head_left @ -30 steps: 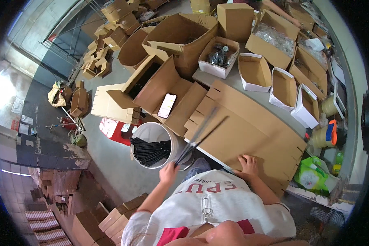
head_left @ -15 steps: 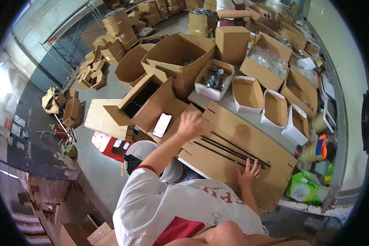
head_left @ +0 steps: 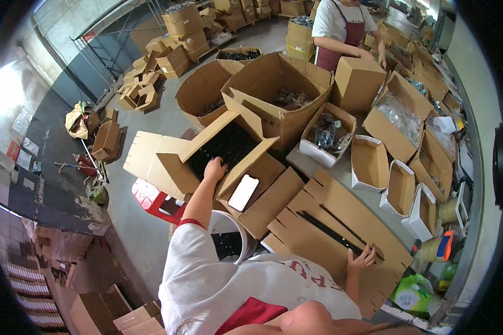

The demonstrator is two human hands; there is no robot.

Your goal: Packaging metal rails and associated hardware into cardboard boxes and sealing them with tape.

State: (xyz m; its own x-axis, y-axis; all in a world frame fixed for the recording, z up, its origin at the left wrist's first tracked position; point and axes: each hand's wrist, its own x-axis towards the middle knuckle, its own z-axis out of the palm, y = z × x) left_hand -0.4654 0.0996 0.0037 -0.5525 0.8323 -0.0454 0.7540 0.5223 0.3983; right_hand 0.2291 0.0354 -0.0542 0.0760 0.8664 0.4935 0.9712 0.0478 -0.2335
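Observation:
My left hand [head_left: 214, 169] reaches into an open cardboard box [head_left: 173, 167] full of thin black rods [head_left: 229, 142]. Its fingers are curled at the rods by the box's near flap, and what they hold, if anything, is hidden. On a flat cardboard sheet [head_left: 318, 223] to the right lie a few long black rods [head_left: 327, 228], most side by side and one apart. My right hand [head_left: 361, 259] rests at their near right end, fingers spread and touching the sheet and rod ends. A phone [head_left: 243, 192] with a lit screen lies on cardboard between my hands.
A white bucket [head_left: 241, 229] with black pieces stands below my left forearm, beside a red and white container [head_left: 151, 201]. White-sided cartons [head_left: 370, 162] line the far right. Large cardboard bins [head_left: 268, 78] stand beyond. A co-worker [head_left: 346, 28] in an apron works at the back.
My left hand has moved left from above the sheet into the box of rods. The view has shifted, and the rods under my right hand lie closer together.

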